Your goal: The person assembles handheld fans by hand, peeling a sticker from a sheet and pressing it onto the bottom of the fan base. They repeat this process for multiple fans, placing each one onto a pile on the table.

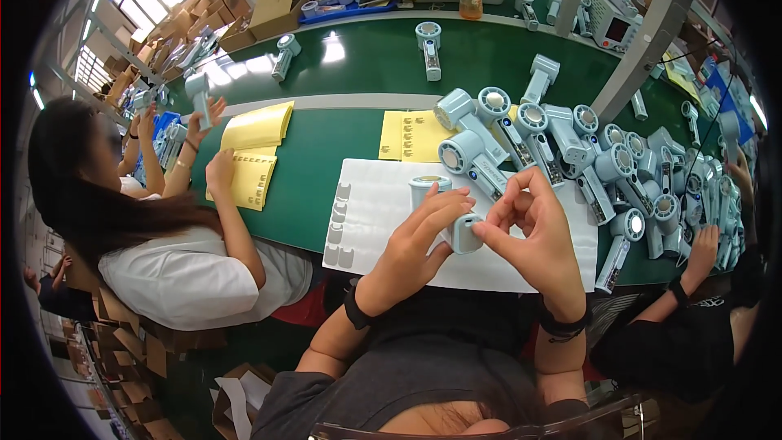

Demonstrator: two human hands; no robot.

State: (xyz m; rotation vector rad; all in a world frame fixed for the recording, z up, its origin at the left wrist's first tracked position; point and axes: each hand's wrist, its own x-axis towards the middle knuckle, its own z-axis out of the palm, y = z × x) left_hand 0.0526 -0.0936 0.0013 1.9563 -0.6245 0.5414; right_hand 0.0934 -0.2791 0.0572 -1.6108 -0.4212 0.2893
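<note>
Here, in the head view, the left hand (419, 238) curls its fingers around a pale blue handheld fan (466, 236), above a white sheet (375, 195) at the tabletop's (305, 143) near edge. The right hand's (531, 236) thumb touches the fan's end, its fingers bent; whether they pinch anything small, I cannot tell. Grey stickers (335, 233) line the sheet's left edge. Other fans (615, 163) lie heaped rightward, reaching the tabletop's near edge.

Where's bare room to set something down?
Green tabletop between the yellow sheets at left and your white sheet; also the white sheet between its grey stickers and your left hand. Crowded: beyond and right of your right hand, heaped with light-blue fans.
</note>
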